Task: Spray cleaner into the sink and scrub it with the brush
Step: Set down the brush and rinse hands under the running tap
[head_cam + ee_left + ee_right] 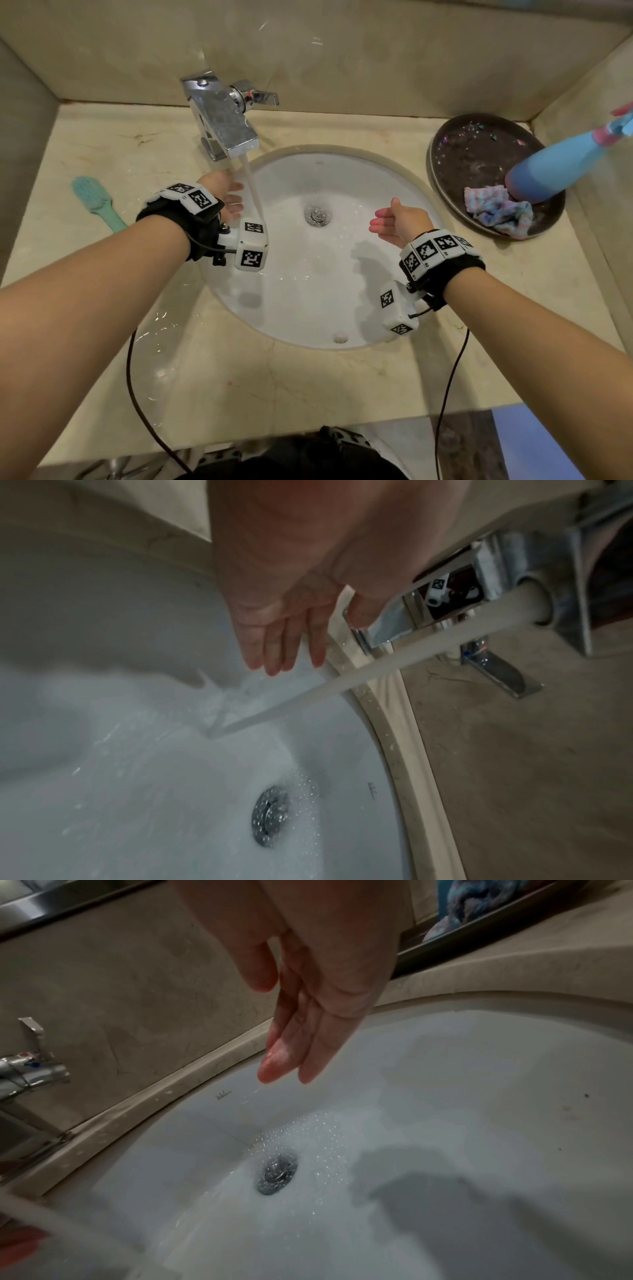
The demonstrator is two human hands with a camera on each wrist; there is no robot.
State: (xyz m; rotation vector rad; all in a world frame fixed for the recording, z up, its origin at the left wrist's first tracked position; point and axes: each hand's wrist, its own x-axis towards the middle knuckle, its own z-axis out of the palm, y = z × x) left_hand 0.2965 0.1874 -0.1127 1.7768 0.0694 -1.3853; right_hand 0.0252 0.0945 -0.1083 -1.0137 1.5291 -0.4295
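The white oval sink (376, 192) is wet, and water runs from the chrome faucet (222, 120) into the bowl near the drain (318, 215). My left hand (230, 198) hangs over the bowl's left side just beside the stream (394, 656), fingers (274, 647) straight, holding nothing. My right hand (394, 221) hovers over the right side of the bowl, its wet fingers (294, 1053) straight and empty. The teal brush (96, 202) lies on the counter left of the sink. The blue spray bottle (561, 164) stands on a dark tray (442, 164) at the right.
A crumpled blue-pink cloth (496, 209) lies on the tray beside the bottle. The faucet lever (263, 97) points right. Beige walls close in the counter at the back and both sides. Puddles lie on the counter (239, 394) at the front left. Cables hang from both wrists.
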